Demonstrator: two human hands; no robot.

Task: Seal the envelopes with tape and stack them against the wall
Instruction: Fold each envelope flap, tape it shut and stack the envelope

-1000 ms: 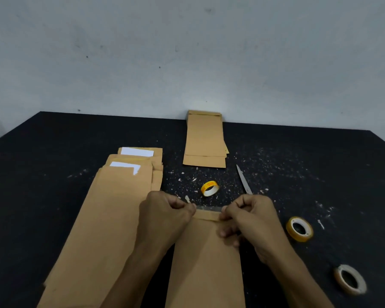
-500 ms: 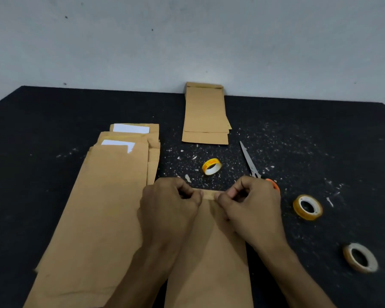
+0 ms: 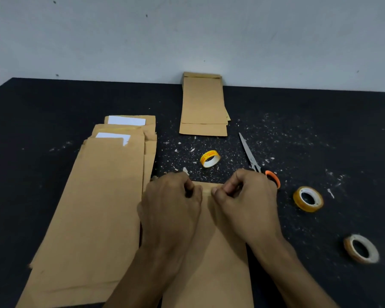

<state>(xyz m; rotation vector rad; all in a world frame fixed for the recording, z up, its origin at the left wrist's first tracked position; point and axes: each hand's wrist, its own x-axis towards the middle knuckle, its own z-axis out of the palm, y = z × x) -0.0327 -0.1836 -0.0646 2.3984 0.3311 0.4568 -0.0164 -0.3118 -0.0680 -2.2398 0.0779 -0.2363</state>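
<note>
1. Near the front edge of the black table [image 3: 53, 103], a brown envelope [image 3: 211, 258] lies flat with its folded flap end pointing toward the wall.
2. Both hands sit on that flap end: the left hand [image 3: 171, 207] has its fingers curled, thumb and fingertips pressed to the left part of the flap.
3. Mirroring it, the right hand [image 3: 245, 203] is curled too, pinching the flap's right part; the 2 hands nearly meet at the middle.
4. Whether a tape strip lies under the fingers cannot be told.
5. To the left, a pile of unsealed envelopes [image 3: 93, 210] lies fanned, with white paper showing at 2 open tops.
6. Against the wall [image 3: 187, 36], a stack of finished envelopes [image 3: 203, 107] lies with its far end touching the wall's base.
7. Between that stack and the hands stands a small yellow tape roll [image 3: 210, 158] on its edge.
8. Just right of it lie scissors [image 3: 253, 161], blades toward the wall, the orange handle beside the right hand.
9. Farther right lie 2 more tape rolls: a yellow one [image 3: 308, 198] and a pale one [image 3: 361, 248] nearer the front.
10. White paper scraps speckle the tabletop around the scissors.
</note>
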